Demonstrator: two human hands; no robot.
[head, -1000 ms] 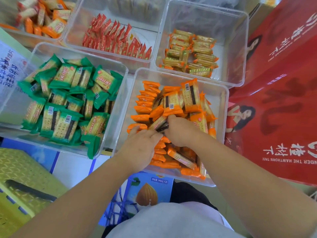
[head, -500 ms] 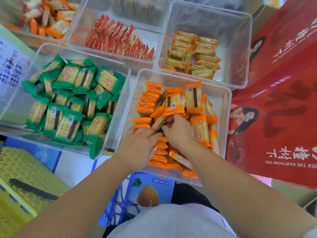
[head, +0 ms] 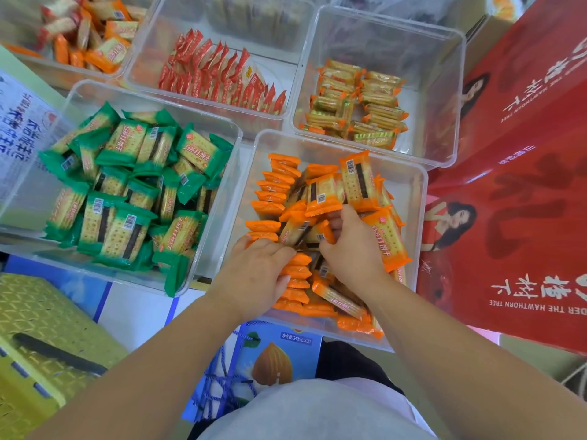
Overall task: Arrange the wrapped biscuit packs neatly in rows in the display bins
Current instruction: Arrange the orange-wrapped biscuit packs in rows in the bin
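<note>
A clear plastic bin [head: 418, 198] in front of me holds orange-wrapped biscuit packs [head: 355, 182]. Along its left side several packs stand on edge in a row [head: 275, 182]; the others lie jumbled. My left hand [head: 259, 274] rests palm down on the row's near end, fingers pressing the packs. My right hand [head: 352, 249] is in the middle of the bin, fingers curled around an orange pack [head: 322, 234] lying among others. Packs under both hands are hidden.
To the left is a bin of loose green packs [head: 127, 188]. Behind stand bins of red packs [head: 219, 74], gold-orange packs [head: 359, 104] and mixed orange packs [head: 92, 36]. A large red printed box [head: 514, 217] rises at the right, a yellow crate [head: 41, 338] lies lower left.
Both hands have shifted slightly deeper into the orange bin. My right hand's fingers have closed around a pack in the middle; the loose packs there have been pushed about.
</note>
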